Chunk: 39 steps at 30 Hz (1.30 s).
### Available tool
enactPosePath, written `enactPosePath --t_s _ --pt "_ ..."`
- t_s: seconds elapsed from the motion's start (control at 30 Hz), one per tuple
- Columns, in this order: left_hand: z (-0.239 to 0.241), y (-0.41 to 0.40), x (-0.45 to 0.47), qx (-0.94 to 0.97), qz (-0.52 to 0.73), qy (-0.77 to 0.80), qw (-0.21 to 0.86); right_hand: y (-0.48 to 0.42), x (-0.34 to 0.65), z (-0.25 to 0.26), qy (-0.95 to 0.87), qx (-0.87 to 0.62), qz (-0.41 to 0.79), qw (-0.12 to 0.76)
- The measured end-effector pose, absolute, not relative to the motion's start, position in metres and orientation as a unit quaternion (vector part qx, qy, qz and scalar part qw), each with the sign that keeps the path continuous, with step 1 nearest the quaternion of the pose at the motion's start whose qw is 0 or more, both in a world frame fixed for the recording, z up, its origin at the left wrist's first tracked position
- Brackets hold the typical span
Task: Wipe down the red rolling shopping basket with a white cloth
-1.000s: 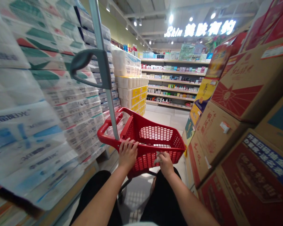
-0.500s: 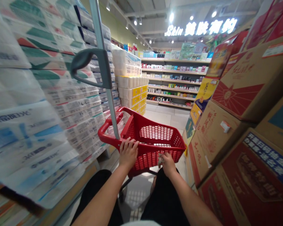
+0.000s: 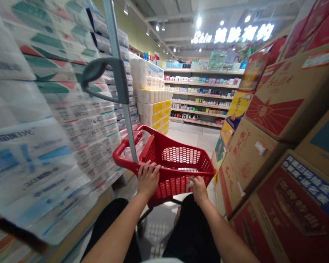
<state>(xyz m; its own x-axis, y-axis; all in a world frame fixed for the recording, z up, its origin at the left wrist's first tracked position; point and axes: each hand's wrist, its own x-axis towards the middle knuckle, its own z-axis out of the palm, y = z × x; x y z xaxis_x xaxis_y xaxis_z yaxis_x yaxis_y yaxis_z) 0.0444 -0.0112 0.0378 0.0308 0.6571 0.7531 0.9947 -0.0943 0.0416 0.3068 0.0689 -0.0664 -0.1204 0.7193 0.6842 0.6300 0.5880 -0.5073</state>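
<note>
A red plastic shopping cart (image 3: 181, 149) stands in front of me, its basket turned sideways. My left hand (image 3: 148, 179) grips the near top rim, fingers hooked over the edge. Lower on the near side, toward the front end, my right hand (image 3: 199, 190) is closed around a small crumpled greyish cloth (image 3: 191, 183). The cloth is against or very close to the latticed wall; contact is hard to tell. A grey metal pole (image 3: 129, 128) rises by the cart's handle end, with a dark grey looped grip (image 3: 106, 80) on it.
Stacked tissue packs (image 3: 71, 91) line the left side, with paper rolls (image 3: 150, 98) beyond. Cardboard boxes (image 3: 271, 102) are piled close on the right. Shelves of small products (image 3: 203, 87) stand at the back. My knees flank the cart's near side.
My right hand has shifted slightly right and up along the cart's side with the cloth. The left hand stays on the rim.
</note>
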Motion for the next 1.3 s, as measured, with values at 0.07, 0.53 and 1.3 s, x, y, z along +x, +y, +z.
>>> enactPosePath --t_s 0.07,0.53,1.3 --pt "0.038 -0.011 0.045 -0.666 -0.32 -0.619 0.266 0.07 0.308 -0.068 -0.749 -0.45 0.049 0.483" --pt "0.038 -0.011 0.044 -0.669 -0.317 -0.617 0.267 0.072 0.319 -0.071 -0.706 -0.492 0.063 0.506" --pt "0.038 -0.012 0.045 -0.665 -0.316 -0.623 0.265 0.076 0.33 -0.074 -0.651 -0.519 0.051 0.552"
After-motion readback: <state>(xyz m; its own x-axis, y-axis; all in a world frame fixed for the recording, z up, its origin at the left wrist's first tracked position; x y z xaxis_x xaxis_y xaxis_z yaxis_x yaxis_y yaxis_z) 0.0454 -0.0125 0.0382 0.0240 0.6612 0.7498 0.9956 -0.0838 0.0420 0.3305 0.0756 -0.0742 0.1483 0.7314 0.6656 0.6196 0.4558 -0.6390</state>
